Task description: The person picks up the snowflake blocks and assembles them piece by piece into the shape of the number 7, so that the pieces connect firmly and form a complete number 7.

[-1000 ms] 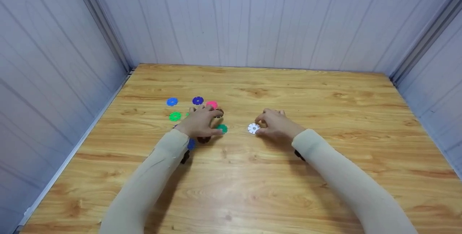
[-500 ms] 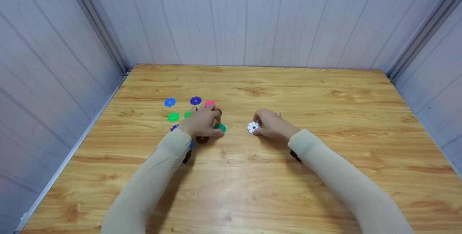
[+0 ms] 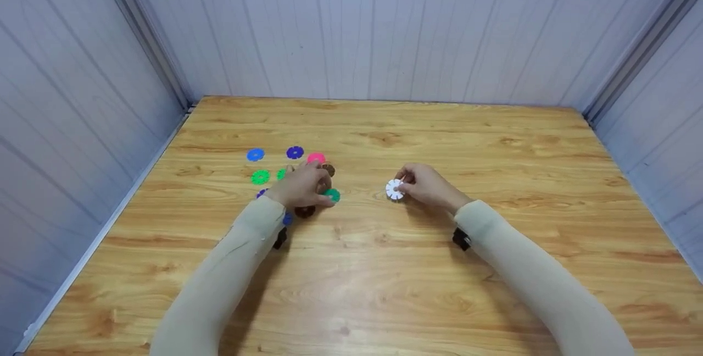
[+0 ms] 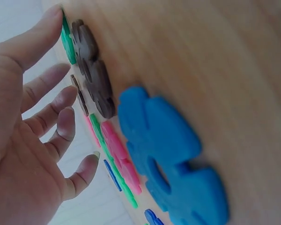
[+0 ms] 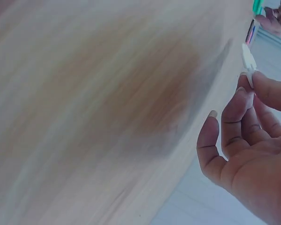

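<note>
The right hand [image 3: 431, 187], reaching in from the side, pinches the white disc [image 3: 390, 193] between thumb and fingertip, its other fingers bent. That disc is flat and round, slotted around the rim with a central hole, near the middle of the counter [image 3: 417, 295]. The left hand [image 3: 301, 187], fingers spread, arches palm-down over coloured discs [image 3: 256, 178], thumb at the dark green disc [image 3: 334, 195].

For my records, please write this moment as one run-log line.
right hand: pinches white disc; left hand: at teal disc; beyond left hand: pink disc; below: wooden table
</note>
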Tool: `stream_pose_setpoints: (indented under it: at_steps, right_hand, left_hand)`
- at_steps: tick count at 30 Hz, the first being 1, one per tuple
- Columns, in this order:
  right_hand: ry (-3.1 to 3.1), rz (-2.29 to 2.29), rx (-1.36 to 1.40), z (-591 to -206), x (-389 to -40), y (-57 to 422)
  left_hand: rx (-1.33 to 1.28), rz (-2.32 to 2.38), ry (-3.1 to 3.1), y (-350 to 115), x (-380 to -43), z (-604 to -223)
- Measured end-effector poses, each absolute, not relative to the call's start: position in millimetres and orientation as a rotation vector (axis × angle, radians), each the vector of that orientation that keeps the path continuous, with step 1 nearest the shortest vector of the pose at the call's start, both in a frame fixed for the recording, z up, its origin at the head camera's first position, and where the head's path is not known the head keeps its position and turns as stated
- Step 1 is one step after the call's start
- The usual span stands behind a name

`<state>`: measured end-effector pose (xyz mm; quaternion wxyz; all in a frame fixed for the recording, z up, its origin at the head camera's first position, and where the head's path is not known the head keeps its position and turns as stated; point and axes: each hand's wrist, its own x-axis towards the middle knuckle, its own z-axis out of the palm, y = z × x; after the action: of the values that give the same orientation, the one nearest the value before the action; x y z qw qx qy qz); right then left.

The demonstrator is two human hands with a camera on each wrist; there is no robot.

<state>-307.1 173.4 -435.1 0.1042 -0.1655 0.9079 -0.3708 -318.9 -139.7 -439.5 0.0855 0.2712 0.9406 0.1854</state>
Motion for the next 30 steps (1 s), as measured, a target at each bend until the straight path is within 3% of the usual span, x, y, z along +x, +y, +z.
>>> stream_pose_setpoints:
  at_steps: [30]
  right_hand:
    - [2.471, -1.4, -0.357, -430.7, -300.0, 207.7]
  left_hand:
    - [0.948, 0.987, 2.74, -99.5, -318.0, -433.4]
